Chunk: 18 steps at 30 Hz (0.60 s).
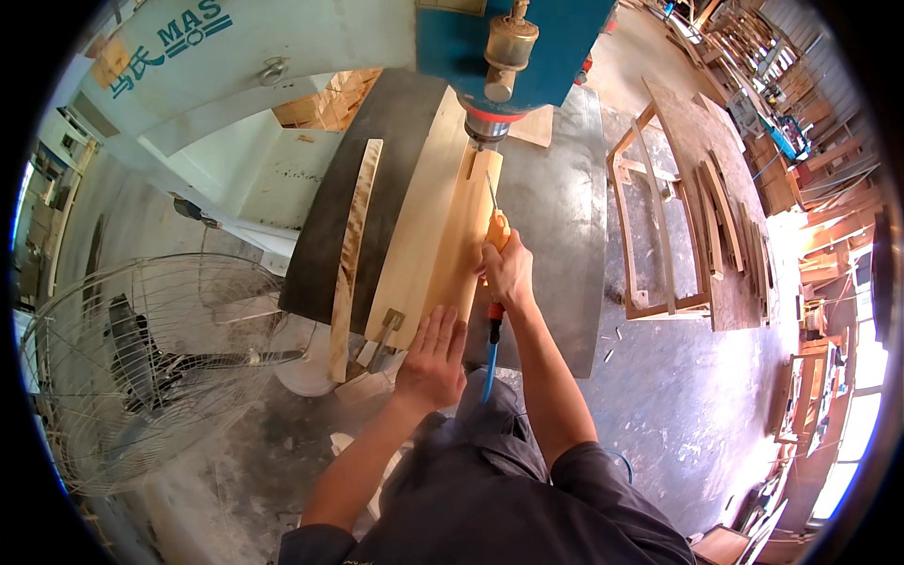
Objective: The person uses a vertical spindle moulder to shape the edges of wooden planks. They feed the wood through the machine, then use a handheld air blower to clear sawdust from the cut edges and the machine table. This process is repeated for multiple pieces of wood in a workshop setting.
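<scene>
My right hand (511,273) is closed around an orange air blow gun (499,224) with a blue hose (490,372) trailing below it. The gun's thin nozzle points toward the far end of a pale wooden workpiece (463,231), where a narrow slot shows. My left hand (433,363) lies with fingers extended on the workpiece's near end. Alongside the workpiece runs a pale wooden board (411,226) on the dark metal machine table (565,245). A metal clamp (391,322) sits at that board's near end. Just above the slotted end hangs the machine's chuck (487,129).
A loose wooden strip (358,254) lies on the table's left side. A large wire-caged fan (160,367) stands at the left. To the right is a wooden bench (692,188) bearing several strips. The machine's pale body (311,42) rises at the back.
</scene>
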{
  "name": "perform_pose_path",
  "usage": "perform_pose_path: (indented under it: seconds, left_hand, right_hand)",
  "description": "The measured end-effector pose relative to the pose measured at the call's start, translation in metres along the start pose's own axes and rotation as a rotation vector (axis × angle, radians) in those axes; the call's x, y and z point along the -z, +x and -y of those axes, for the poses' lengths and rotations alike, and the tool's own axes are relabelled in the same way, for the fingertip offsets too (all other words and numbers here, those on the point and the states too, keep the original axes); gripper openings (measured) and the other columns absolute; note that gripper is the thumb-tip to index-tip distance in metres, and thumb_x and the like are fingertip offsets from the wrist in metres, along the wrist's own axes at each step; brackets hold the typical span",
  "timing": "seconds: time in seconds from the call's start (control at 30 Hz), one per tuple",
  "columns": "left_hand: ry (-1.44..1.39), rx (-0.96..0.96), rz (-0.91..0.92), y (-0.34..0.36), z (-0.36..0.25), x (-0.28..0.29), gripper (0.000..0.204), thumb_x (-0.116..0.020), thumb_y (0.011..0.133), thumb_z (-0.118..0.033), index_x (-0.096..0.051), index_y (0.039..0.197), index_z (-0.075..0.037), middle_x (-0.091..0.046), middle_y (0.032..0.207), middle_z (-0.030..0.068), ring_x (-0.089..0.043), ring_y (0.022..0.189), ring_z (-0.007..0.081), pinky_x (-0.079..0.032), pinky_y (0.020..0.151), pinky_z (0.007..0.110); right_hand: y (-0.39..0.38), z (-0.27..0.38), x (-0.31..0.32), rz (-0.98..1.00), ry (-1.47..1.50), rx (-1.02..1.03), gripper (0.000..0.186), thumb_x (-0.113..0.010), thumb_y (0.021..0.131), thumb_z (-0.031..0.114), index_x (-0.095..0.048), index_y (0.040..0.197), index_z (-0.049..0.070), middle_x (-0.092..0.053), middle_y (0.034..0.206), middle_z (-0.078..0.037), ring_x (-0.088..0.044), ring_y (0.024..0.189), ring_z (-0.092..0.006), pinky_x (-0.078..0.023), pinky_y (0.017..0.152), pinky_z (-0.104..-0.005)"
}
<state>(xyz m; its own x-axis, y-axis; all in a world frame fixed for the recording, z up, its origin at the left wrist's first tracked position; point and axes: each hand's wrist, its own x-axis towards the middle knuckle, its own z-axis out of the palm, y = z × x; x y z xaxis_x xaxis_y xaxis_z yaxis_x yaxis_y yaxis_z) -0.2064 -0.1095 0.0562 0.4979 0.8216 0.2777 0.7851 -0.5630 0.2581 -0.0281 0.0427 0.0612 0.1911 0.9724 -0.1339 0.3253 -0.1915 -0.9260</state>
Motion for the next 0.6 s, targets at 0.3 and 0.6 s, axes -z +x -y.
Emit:
perform_pose_path:
  seconds: [0.3, 0.6]
  left_hand:
    - [0.000, 0.014, -0.022, 0.003, 0.003, 0.000, 0.069, -0.061, 0.082, -0.023, -0.056, 0.144, 0.007, -0.046, 0.158, 0.0309, -0.042, 0.149, 0.0467, -0.031, 0.127, 0.052]
    - [0.005, 0.000, -0.012, 0.011, 0.006, 0.000, 0.066, -0.060, 0.084, -0.023, -0.057, 0.142, 0.008, -0.047, 0.156, 0.0310, -0.044, 0.148, 0.0469, -0.031, 0.126, 0.053]
  right_hand:
    - [-0.002, 0.021, 0.002, 0.040, -0.054, -0.042, 0.041, -0.056, 0.096, 0.022, -0.057, 0.121, -0.010, -0.074, 0.077, -0.022, -0.075, 0.071, -0.0331, -0.059, 0.072, -0.0413]
    - [0.005, 0.018, 0.001, 0.013, -0.003, 0.036, 0.032, -0.054, 0.097, 0.016, -0.055, 0.116, -0.010, -0.072, 0.073, -0.018, -0.073, 0.060, -0.0246, -0.060, 0.057, -0.0346]
